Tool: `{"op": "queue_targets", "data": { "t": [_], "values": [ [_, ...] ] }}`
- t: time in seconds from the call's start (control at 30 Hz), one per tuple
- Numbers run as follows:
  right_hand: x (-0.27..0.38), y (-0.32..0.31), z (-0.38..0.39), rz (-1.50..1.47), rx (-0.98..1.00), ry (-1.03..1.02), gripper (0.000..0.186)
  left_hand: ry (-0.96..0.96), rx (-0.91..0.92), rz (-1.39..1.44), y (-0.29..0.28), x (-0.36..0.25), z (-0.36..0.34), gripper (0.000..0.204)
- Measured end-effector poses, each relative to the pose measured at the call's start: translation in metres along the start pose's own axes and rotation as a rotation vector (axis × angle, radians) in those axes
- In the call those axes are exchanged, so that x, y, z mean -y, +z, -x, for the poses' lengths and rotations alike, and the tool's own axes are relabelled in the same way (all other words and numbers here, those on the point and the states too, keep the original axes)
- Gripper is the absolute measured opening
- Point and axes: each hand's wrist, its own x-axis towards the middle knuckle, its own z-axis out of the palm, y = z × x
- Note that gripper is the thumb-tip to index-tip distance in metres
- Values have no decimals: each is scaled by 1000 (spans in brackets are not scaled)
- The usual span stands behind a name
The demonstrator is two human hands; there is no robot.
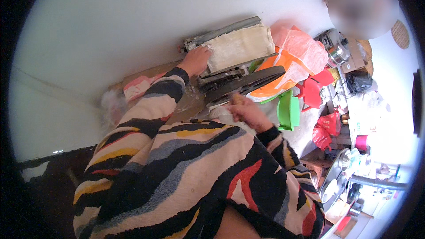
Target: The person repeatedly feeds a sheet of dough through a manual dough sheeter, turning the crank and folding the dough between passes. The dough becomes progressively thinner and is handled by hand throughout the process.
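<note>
A sheet of pale dough (241,46) lies over the rollers of a hand-cranked dough-rolling machine (226,26). At its left end, my left hand (198,60) rests with outstretched fingers on the edge of the dough. A large dark flywheel (248,84) stands on the machine's near side. My right hand (250,113) is wrapped round the tan crank handle (238,99) beside that wheel. The sheet's underside and the gap between the rollers are hidden from me.
Against the machine's right end lies an orange and white sack (283,71). Beyond the wheel stand a green plastic chair (288,110) and a red one (312,90). A metal pot (336,48) sits farther right. The pale wall (133,22) rises close behind the machine.
</note>
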Motion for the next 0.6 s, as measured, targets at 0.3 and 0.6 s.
{"op": "queue_targets", "data": {
  "t": [0.3, 0.6],
  "values": [
    [18, -168, 7, 273, -560, -122, 26, -9, 1, -41, 1, -2, -2, 43],
    [-166, -253, -126, 996, -690, 5, 28, -66, 82, -82, -10, -10, -7, 42]
  ]
}}
